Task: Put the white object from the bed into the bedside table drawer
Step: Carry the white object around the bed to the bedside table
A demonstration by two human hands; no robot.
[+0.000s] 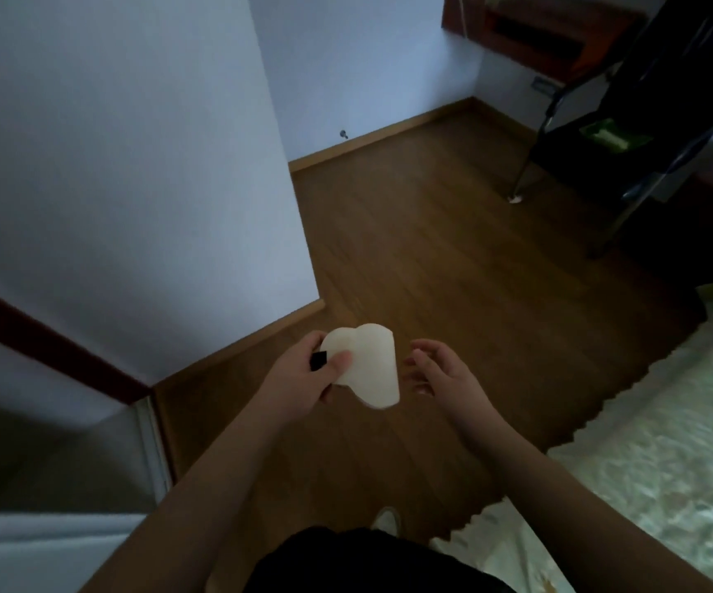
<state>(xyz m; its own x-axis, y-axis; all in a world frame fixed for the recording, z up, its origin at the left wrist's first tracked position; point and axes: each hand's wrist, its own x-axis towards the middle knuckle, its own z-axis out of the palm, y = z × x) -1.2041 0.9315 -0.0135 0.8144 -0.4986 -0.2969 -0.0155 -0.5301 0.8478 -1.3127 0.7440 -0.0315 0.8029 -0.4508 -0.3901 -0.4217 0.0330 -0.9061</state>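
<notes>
- Left hand (pixel 303 376) grasps the white object (pixel 369 365) over the floor (pixel 431 250).
- Right hand (pixel 444 370), released, hovers just beside it.
- Bed (pixel 645 421) lies at the right; no drawer shows.
- Best to keep a firm grip while carrying.

left hand (pixel 303 370) holding white object (pixel 367 365)
</notes>
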